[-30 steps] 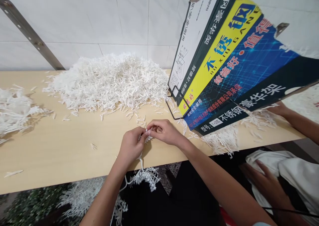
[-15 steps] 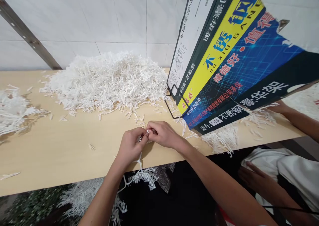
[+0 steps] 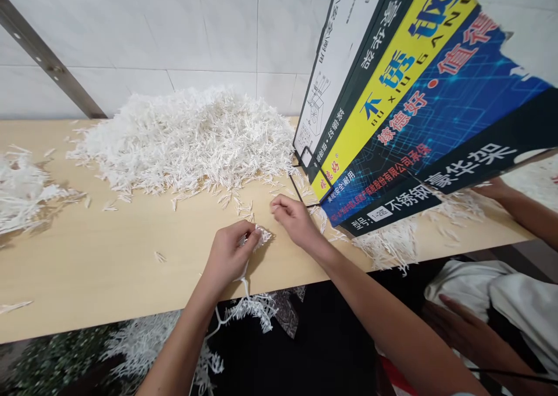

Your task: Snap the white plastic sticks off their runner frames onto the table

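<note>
My left hand (image 3: 232, 253) is closed in a pinch around a white plastic sprig (image 3: 264, 236), whose fringed tip pokes out past the thumb and forefinger. Below that hand hangs a white branching strand (image 3: 255, 309) over the table's front edge; whether it joins the held sprig is hidden. A little to the right and farther back, my right hand (image 3: 294, 218) hovers apart from the sprig with its fingers curled together. Anything between those fingertips is too small to make out. Beyond both hands lies a large heap of small white plastic pieces (image 3: 196, 143).
A printed cardboard sheet (image 3: 392, 111) stands at the right, beside a black wire bookend (image 3: 300, 189). Another white heap (image 3: 21, 192) lies at left. Behind the cardboard, another person's arm (image 3: 518, 207) reaches in. Green foliage (image 3: 56, 361) and white sprigs (image 3: 143, 343) sit below the table edge.
My right hand has drawn away from the left, back and to the right, uncovering the sprig tip. My left hand stays put with its pinch.
</note>
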Tool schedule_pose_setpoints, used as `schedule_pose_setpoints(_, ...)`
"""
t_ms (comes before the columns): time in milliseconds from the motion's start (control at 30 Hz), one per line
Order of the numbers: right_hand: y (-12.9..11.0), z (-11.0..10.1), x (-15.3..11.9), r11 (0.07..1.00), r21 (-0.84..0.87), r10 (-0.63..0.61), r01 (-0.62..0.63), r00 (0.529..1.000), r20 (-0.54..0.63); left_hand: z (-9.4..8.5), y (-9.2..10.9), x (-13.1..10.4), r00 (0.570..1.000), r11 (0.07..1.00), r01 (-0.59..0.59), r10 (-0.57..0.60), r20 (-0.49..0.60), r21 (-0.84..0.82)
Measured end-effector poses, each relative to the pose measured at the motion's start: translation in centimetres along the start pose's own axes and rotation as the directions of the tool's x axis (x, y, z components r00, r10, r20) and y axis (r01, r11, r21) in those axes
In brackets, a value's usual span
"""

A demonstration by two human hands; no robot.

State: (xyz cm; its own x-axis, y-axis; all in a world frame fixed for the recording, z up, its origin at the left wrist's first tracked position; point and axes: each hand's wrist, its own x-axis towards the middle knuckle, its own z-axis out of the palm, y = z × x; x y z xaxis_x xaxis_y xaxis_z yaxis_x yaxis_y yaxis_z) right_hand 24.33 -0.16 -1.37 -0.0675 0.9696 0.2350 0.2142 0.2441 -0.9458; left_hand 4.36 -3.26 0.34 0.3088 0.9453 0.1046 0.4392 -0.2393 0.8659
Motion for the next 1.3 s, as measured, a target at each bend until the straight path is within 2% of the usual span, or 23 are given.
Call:
schedule_pose_setpoints(133, -0.9, 0.4, -0.2, 0.993, -0.074, -0.091, 0.091, 0.996, 0.008, 0.0, -0.1, 0.1, 1.0, 1.0, -0.007, 0.007, -0.011, -0.009)
schedule_pose_setpoints(167, -1.2, 0.3, -0.3, 0.991, -0.07, -0.108, 0.111, 0.993, 0.047, 0.0, -0.1, 0.1, 1.0, 1.0, -0.002, 0.002, -0.019, -0.014)
schedule_pose_setpoints(267, -2.1, 0.0, -0.8, 0.992, -0.065, -0.092, 0.112, 0.962, 0.259, 0.1, -0.1, 0.0, 0.999, 0.999, 0.007, -0.009, -0.042, -0.038)
schedule_pose_setpoints(333, -2.4, -0.1, -1.0, 0.992, -0.088, -0.059, 0.091, 0.946, 0.32, 0.1, -0.1, 0.0, 0.998, 0.999, 0.025, -0.028, -0.057, -0.046)
schedule_pose_setpoints(467, -2.5, 0.1, -1.1, 0.98, -0.158, -0.075, 0.12, 0.961, 0.264, 0.1, 0.1, -0.1, 0.996, 0.997, 0.058, -0.061, -0.071, -0.044)
schedule_pose_setpoints(633, -2.4, 0.2, -1.2, 0.966, -0.219, -0.079, 0.14, 0.961, 0.266, 0.0, 0.5, -0.2, 0.999, 0.996, 0.022, -0.018, 0.042, -0.092)
schedule_pose_setpoints(700, -2.0, 0.1, -1.0, 0.969, -0.211, -0.068, 0.126, 0.962, 0.264, 0.0, 0.6, -0.2, 0.996, 0.999, 0.008, -0.003, 0.089, -0.053)
schedule_pose_setpoints(833, -0.4, -0.1, 0.0, 0.991, 0.12, 0.044, -0.059, 0.991, 0.124, 0.0, 0.3, -0.3, 0.985, 0.991, -0.079, 0.061, 0.159, 0.107)
schedule_pose_setpoints(900, 0.1, -0.2, 0.4, 0.976, 0.199, 0.073, -0.091, 0.993, 0.093, 0.0, 0.2, -0.2, 0.987, 0.991, -0.079, 0.062, 0.147, 0.109)
schedule_pose_setpoints(1000, -0.2, -0.1, 0.3, 0.996, 0.083, -0.039, 0.032, 0.996, 0.081, 0.0, 0.0, -0.2, 0.994, 0.998, -0.036, 0.029, 0.106, 0.059)
schedule_pose_setpoints(1067, -1.0, -0.1, -0.1, 0.994, 0.036, -0.11, 0.106, 0.985, 0.136, 0.1, -0.2, -0.2, 0.997, 0.999, -0.017, 0.014, 0.08, 0.04)
schedule_pose_setpoints(1200, -2.1, -0.1, -0.8, 0.993, -0.072, -0.071, 0.099, 0.944, 0.323, 0.1, -0.3, -0.2, 0.999, 1.0, -0.001, 0.0, 0.052, 0.016)
schedule_pose_setpoints(1300, -1.7, 0.0, -0.8, 0.983, -0.166, -0.029, 0.08, 0.957, 0.288, 0.0, -0.2, -0.2, 0.997, 0.999, -0.014, 0.011, 0.075, 0.044)
